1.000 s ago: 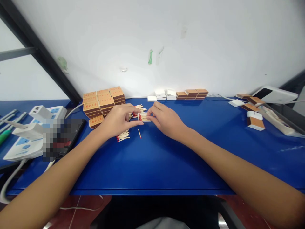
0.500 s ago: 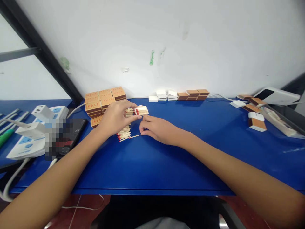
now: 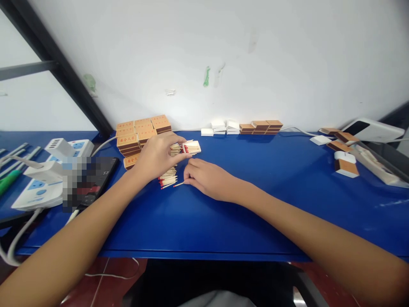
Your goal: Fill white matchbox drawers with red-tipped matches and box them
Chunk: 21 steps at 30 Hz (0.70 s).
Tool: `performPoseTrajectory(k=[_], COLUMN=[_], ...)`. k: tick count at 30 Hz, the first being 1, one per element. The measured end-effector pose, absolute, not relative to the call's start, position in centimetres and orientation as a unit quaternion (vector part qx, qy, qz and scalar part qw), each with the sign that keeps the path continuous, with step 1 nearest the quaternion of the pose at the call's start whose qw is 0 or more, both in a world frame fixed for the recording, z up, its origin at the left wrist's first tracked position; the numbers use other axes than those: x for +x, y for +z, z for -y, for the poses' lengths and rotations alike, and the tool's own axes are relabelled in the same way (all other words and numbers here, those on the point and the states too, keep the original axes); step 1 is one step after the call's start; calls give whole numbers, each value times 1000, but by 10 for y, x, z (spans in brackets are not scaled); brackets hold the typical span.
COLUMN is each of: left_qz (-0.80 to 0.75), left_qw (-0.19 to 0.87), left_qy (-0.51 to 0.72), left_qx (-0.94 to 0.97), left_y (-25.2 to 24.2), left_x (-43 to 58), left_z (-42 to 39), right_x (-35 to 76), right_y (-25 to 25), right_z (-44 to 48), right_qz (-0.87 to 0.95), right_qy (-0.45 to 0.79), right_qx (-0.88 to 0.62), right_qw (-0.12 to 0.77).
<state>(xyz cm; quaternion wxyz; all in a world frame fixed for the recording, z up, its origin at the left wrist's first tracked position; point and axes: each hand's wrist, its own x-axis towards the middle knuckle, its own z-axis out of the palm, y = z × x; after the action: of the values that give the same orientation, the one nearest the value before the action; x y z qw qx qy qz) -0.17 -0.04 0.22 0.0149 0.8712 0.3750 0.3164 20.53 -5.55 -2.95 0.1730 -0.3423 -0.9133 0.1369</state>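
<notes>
Matches with red heads fill the small match tray [image 3: 192, 147], which the left hand [image 3: 156, 157] holds just above the blue table [image 3: 223, 221], out at two o'clock from its knuckles. That grip is almost closed: thumb and forefinger pinch the tray's near end and the other fingers curl in behind. The tray sits roughly level with its open side up, which I judge keeps the sticks from sliding out.

At five o'clock from the tray, the right hand [image 3: 207, 179] lies low and palm down on the table. Its grip has narrowed to a fingertip pinch on one end of a single match [image 3: 179, 184]. The match lies flat on the surface and points away toward eight o'clock. A flat, low hand suits so thin a stick on a smooth top, where only the fingertips can get under it.

Under the left hand, just beside the single match's free end, is a heap of loose matches [image 3: 168, 177]. A stack of matchboxes [image 3: 140, 133] stands at eleven o'clock from the left hand, close to the wall. Along the far edge at twelve o'clock, white trays [image 3: 220, 126] and brown sleeves [image 3: 260, 126] sit side by side. Power strips [image 3: 38, 192] and a dark phone [image 3: 99, 175] lie off at nine o'clock, well apart from both hands.
</notes>
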Motion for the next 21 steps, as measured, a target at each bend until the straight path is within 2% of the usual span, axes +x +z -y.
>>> performPoseTrajectory(k=[8,21], left_qz=[-390,-393], left_qw=[14,18], left_qy=[311,308], left_qx=[866,866], left_y=[6,6], left_x=[0,1], left_z=[3,3], right_x=[187,185], right_y=[-38,-39], right_z=[66,64], right_qz=[914,917], right_qy=[114,111], right_qx=[-325,-321], right_qw=[214,211])
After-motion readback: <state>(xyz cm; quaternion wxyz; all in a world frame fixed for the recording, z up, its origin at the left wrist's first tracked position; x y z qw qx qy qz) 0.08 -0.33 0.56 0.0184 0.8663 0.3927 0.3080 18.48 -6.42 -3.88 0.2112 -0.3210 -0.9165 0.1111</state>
